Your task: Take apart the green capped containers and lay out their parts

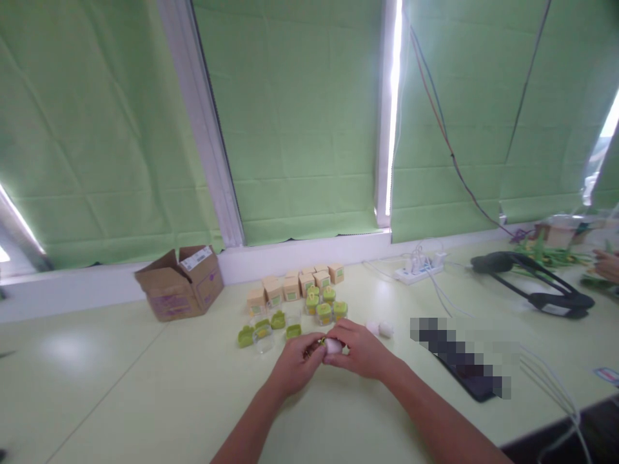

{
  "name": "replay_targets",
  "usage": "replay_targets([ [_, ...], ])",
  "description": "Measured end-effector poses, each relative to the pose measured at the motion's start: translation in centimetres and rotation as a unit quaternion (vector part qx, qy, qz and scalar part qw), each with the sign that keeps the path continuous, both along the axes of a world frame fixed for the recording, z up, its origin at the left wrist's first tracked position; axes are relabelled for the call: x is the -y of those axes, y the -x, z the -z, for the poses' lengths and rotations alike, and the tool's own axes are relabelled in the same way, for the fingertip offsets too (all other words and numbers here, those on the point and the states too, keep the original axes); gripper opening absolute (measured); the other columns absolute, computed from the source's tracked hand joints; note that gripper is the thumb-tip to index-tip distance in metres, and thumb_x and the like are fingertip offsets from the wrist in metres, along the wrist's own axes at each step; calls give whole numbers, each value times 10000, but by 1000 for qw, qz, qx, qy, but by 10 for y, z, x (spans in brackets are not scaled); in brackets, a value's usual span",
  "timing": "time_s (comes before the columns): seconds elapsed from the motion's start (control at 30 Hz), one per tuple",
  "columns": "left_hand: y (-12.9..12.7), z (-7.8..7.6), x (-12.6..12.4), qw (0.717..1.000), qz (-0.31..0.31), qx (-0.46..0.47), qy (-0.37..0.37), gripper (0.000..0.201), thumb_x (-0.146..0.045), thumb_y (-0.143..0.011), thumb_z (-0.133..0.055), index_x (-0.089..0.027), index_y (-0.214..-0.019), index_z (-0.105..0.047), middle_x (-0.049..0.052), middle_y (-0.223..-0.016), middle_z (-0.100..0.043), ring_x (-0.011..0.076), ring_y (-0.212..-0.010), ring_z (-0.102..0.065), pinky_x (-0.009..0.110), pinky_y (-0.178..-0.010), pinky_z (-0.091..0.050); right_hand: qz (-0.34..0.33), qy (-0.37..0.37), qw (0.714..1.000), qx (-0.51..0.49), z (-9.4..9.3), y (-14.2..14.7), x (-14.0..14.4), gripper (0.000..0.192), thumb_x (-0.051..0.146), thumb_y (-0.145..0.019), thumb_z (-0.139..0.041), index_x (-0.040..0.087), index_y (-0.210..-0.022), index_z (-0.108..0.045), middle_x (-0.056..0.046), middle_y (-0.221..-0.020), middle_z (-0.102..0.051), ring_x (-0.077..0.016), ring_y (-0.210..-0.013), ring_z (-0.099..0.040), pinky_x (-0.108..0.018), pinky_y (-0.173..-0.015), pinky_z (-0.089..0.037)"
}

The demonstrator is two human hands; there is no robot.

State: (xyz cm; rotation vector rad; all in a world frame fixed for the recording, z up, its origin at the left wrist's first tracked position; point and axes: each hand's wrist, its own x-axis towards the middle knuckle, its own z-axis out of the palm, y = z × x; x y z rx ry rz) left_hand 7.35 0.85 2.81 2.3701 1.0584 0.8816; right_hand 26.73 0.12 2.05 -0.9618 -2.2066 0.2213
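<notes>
My left hand (296, 364) and my right hand (362, 351) meet over the table. Between them is a small, pale pinkish-white rounded piece (333, 347), gripped by the fingers of my right hand. My left fingertips pinch a small green-yellow bit at its left end; what that is I cannot make out. Just beyond my left hand lie several green lids (293, 332) and clear little containers (264, 341). Several closed clear containers with green lids (324, 314) stand behind my hands. To the right of my right hand rests another whitish rounded piece (385, 329).
Several small tan boxes (292, 288) stand in rows at the back. An open cardboard carton (181, 287) is at left. On the right are a power strip (420, 273), a partly pixelated dark flat object (476, 383), a black headset-like frame (532, 283) and another person's hand (607, 264).
</notes>
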Motion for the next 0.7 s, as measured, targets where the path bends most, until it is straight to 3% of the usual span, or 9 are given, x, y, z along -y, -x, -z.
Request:
replay_targets([
  [0.13,-1,-1,1,1000,-6,2,1,264,-258,-835,-473,-154,-966,-677,18,-726,-659,136,-645,-547,219,-611,-406,0,-3,1000,17,0,1,0,303,432,-804,-626,214,-1014,-623,-41,-887,-592,-177,-850,-546,-276,-754,-433],
  [0.7,-6,1,2,999,-45,-8,0,252,-151,-729,-518,-161,-911,-691,-26,-618,-600,101,-543,-477,188,-533,-352,15,-19,998,64,5,7,0,287,241,-787,-592,213,-1073,-593,-40,-929,-579,-155,-806,-562,-247,-716,-451],
])
